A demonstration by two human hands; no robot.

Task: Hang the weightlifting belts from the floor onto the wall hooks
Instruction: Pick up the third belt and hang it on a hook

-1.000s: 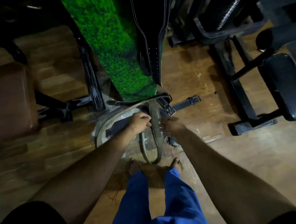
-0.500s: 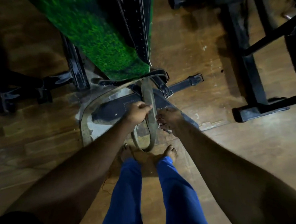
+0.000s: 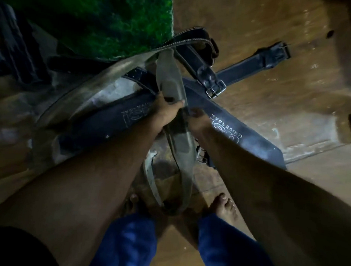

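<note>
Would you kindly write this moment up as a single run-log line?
stage: picking belts off floor | left hand: grips grey belt | right hand: on black belt, grip unclear | hung: not yet

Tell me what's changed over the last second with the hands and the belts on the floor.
The head camera dropped closer to the floor, so the hanging belt left view. The left hand keeps its grip on the grey belt; the right hand still rests on the black Universal belt. The belts remain piled on the floor, not visibly lifted.
</note>
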